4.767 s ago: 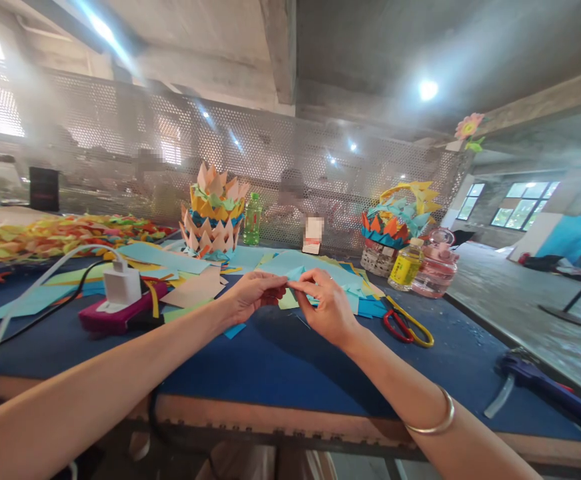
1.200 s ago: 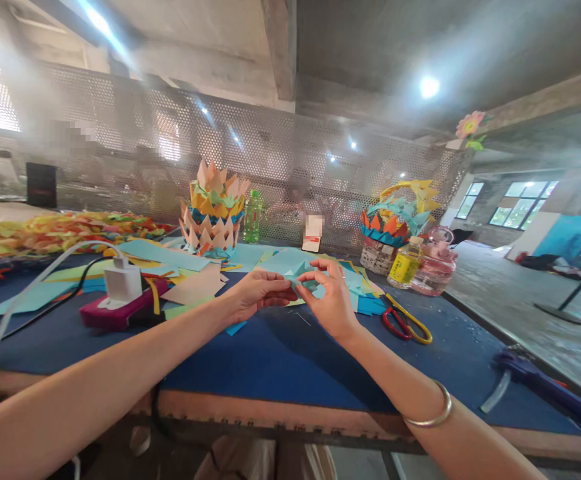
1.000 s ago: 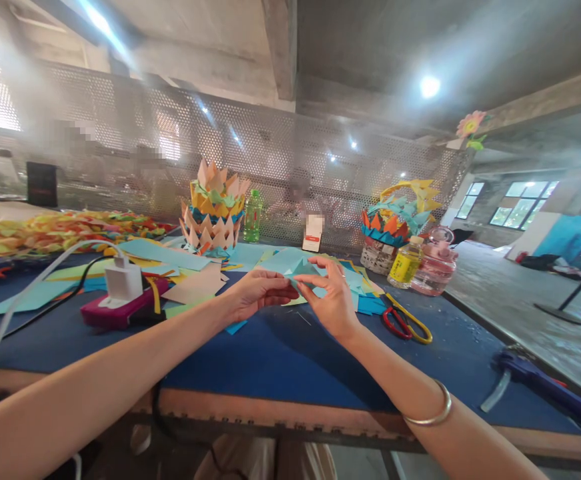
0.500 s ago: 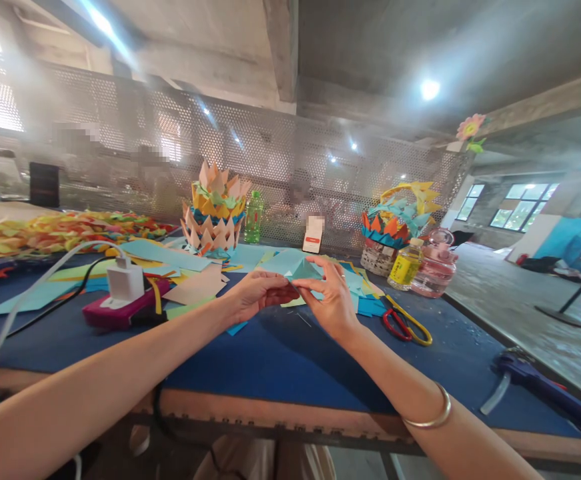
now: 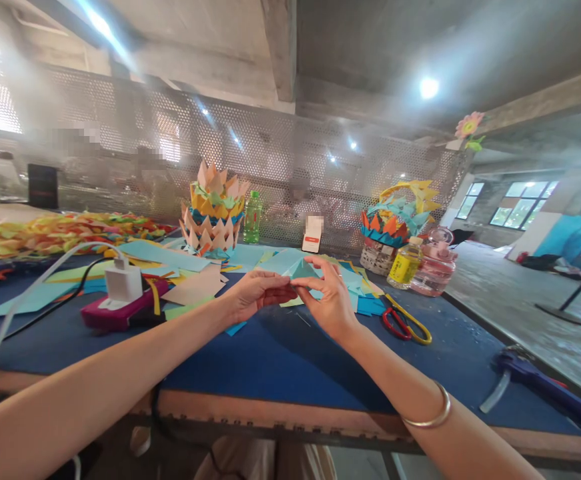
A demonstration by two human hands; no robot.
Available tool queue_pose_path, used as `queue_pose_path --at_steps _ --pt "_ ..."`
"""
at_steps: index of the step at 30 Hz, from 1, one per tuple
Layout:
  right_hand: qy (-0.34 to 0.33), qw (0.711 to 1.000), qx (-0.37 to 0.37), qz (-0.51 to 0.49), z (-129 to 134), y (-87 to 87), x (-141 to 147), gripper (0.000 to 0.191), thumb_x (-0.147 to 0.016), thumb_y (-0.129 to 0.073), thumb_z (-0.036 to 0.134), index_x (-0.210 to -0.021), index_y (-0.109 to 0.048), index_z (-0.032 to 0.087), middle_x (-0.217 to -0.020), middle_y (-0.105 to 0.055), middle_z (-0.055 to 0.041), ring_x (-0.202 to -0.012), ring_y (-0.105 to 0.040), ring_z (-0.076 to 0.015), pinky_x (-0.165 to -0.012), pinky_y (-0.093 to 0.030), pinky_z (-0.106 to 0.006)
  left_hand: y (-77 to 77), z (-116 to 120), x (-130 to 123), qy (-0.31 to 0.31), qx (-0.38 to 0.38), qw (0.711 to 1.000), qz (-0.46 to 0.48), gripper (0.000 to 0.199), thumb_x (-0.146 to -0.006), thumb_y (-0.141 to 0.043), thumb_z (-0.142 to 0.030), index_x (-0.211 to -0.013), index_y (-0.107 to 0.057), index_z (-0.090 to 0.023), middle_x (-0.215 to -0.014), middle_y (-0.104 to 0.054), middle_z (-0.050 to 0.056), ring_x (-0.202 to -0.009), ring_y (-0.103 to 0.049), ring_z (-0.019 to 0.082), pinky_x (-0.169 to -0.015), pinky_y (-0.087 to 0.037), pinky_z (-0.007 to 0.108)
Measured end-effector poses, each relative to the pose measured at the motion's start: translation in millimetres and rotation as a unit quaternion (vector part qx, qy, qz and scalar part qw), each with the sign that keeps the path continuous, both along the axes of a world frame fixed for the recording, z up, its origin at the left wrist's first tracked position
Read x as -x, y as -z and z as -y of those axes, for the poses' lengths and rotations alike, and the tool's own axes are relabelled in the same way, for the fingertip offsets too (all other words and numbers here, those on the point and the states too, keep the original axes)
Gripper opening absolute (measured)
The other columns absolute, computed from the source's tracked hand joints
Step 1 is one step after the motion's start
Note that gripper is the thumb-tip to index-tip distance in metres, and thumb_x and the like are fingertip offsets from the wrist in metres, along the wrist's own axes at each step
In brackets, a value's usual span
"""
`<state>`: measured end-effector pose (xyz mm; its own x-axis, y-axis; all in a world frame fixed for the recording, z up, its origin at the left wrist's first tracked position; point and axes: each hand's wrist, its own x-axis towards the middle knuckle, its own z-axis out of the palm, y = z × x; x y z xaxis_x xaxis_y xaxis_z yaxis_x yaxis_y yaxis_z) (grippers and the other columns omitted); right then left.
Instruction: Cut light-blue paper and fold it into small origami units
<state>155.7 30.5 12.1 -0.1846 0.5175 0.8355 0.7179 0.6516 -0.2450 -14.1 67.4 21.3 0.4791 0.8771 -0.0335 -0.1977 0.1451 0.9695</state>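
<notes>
A small folded piece of light blue paper is held up over the table between my two hands. My left hand pinches its lower left edge, thumb against fingers. With thumb and fingers, my right hand grips the right side; a bangle circles that wrist. The fingertips of both hands meet at the paper's lower edge and hide part of it. Behind and below lie loose sheets of blue paper and a pale pink sheet.
Scissors and a glue gun lie at right. A yellow-labelled bottle, a pink jug and a paper basket stand behind. Left are a power strip with a charger, folded paper pieces and a tiered paper piece.
Both hands keep their pinch on the blue paper. My left fingers have shifted slightly along its lower edge towards the right thumb, and the paper's visible face has turned a little.
</notes>
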Motion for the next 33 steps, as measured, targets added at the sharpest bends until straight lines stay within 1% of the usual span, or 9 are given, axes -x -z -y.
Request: queue_pose_path --at_steps 5,6,8,10,14,15,17,26,33 --pt "-0.012 0.998 0.027 -0.050 1 0.5 3 0.014 -0.073 -0.059 0.018 -0.081 -0.068 0.027 -0.112 -0.050 -0.0039 -0.100 -0.048 -0.0206 -0.085 -0.042 -0.041 -0.5 1 -1 -0.015 -0.012 1.000 -0.006 0.018 -0.063 -0.073 -0.027 -0.068 -0.064 -0.012 -0.070 -0.070 0.007 -0.069 -0.066 0.015 -0.069 -0.050 0.023" --pt "-0.018 0.997 0.037 -0.072 1 0.5 4 0.015 -0.072 -0.059 0.019 -0.085 -0.065 0.025 -0.111 -0.050 -0.0049 -0.101 -0.047 -0.0207 -0.083 -0.043 -0.039 -1.5 2 -2 -0.022 -0.017 1.000 -0.007 0.019 -0.063 -0.073 -0.028 -0.066 -0.063 -0.012 -0.069 -0.070 0.007 -0.069 -0.066 0.015 -0.070 -0.049 0.023" --pt "-0.032 0.987 0.072 -0.142 1 0.9 5 0.026 -0.071 -0.060 0.022 -0.097 -0.057 0.023 -0.110 -0.050 -0.0068 -0.101 -0.048 -0.0204 -0.076 -0.045 -0.035 -3.5 4 -2 -0.041 -0.031 0.999 -0.016 0.021 -0.062 -0.073 -0.030 -0.064 -0.062 -0.012 -0.068 -0.070 0.006 -0.067 -0.066 0.014 -0.071 -0.049 0.025" --pt "-0.044 0.962 0.140 -0.232 1 1.9 6 0.042 -0.069 -0.063 0.028 -0.107 -0.046 0.021 -0.109 -0.050 -0.0080 -0.097 -0.049 -0.0192 -0.070 -0.046 -0.031 -5.0 7 -3 -0.057 -0.053 0.996 -0.033 0.024 -0.063 -0.072 -0.033 -0.064 -0.061 -0.012 -0.066 -0.069 0.006 -0.065 -0.065 0.013 -0.071 -0.049 0.025" --pt "-0.104 0.879 0.305 -0.351 -2 6.3 9 0.060 -0.064 -0.066 0.041 -0.112 -0.038 0.018 -0.087 -0.057 -0.0035 -0.075 -0.054 -0.0150 -0.065 -0.046 -0.029 -3.6 8 -5 -0.061 -0.112 0.990 -0.064 0.027 -0.064 -0.070 -0.037 -0.066 -0.060 -0.012 -0.063 -0.068 0.005 -0.061 -0.063 0.013 -0.066 -0.050 0.026" --pt "-0.125 0.864 0.326 -0.363 -3 7.6 10 0.061 -0.064 -0.067 0.042 -0.112 -0.038 0.018 -0.082 -0.057 -0.0019 -0.072 -0.054 -0.0145 -0.065 -0.046 -0.029 -2.7 8 -5 -0.061 -0.125 0.988 -0.067 0.028 -0.064 -0.070 -0.038 -0.066 -0.060 -0.012 -0.063 -0.068 0.005 -0.060 -0.063 0.013 -0.066 -0.050 0.027" --pt "-0.153 0.851 0.333 -0.376 -4 9.5 11 0.061 -0.062 -0.069 0.041 -0.110 -0.040 0.018 -0.081 -0.058 -0.0010 -0.071 -0.055 -0.0142 -0.066 -0.046 -0.028 -0.7 7 -6 -0.061 -0.144 0.985 -0.072 0.028 -0.064 -0.069 -0.039 -0.066 -0.059 -0.012 -0.062 -0.067 0.004 -0.059 -0.063 0.013 -0.065 -0.050 0.027" --pt "-0.147 0.887 0.281 -0.336 -6 9.4 11 0.058 -0.059 -0.073 0.035 -0.106 -0.044 0.017 -0.082 -0.059 -0.0005 -0.069 -0.054 -0.0124 -0.067 -0.045 -0.027 3.8 4 -6 -0.058 -0.176 0.978 -0.095 0.027 -0.065 -0.068 -0.039 -0.065 -0.059 -0.013 -0.062 -0.067 0.005 -0.059 -0.063 0.014 -0.063 -0.051 0.028" --pt "-0.140 0.881 0.298 -0.340 -7 9.8 8 0.060 -0.056 -0.074 0.034 -0.107 -0.047 0.018 -0.079 -0.061 -0.0004 -0.066 -0.055 -0.0133 -0.065 -0.045 -0.027 -1.2 9 -6 -0.052 -0.142 0.985 -0.085 0.023 -0.065 -0.069 -0.034 -0.064 -0.061 -0.012 -0.064 -0.067 0.005 -0.059 -0.061 0.013 -0.063 -0.049 0.026"
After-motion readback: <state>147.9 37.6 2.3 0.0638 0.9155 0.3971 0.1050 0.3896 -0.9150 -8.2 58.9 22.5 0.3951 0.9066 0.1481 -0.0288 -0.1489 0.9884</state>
